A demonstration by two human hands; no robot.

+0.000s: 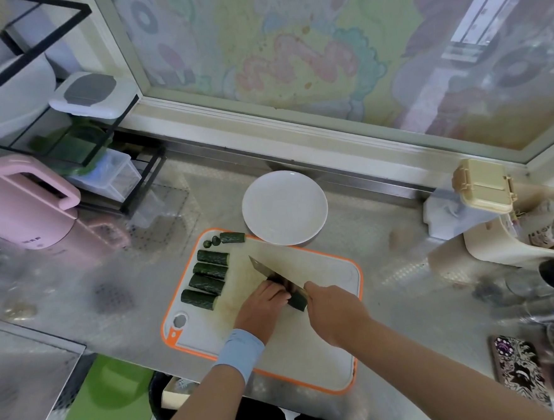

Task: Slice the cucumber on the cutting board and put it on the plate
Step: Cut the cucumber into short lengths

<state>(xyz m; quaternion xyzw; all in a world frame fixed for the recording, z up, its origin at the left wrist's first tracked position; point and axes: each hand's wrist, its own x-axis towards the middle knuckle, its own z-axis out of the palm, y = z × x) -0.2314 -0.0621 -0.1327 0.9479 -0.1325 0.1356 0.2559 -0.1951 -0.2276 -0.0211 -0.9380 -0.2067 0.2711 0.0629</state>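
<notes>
The cucumber piece (298, 302) we are working on lies mid-way across the cutting board (322, 272), caught between our two hands, dark green and ridged, with only its near-right end showing clear. Its long axis seems to run from far-left to near-right, much the same line as the knife (261, 269), so we judge this to be a lengthwise cut. Our left hand (263, 307) sits just left of the piece, fingers curled down onto it to pin it. Our right hand (336, 310), just right of it, is clenched round the knife handle, blade tip pointing far-left. Four more cucumber segments (207, 284) lie side by side along the board's left edge, with small offcuts at the far-left corner. The white plate (284, 206) holds nothing and sits on the worktop (406, 299), touching the board's far edge, so the left hand is a little nearer to it.
</notes>
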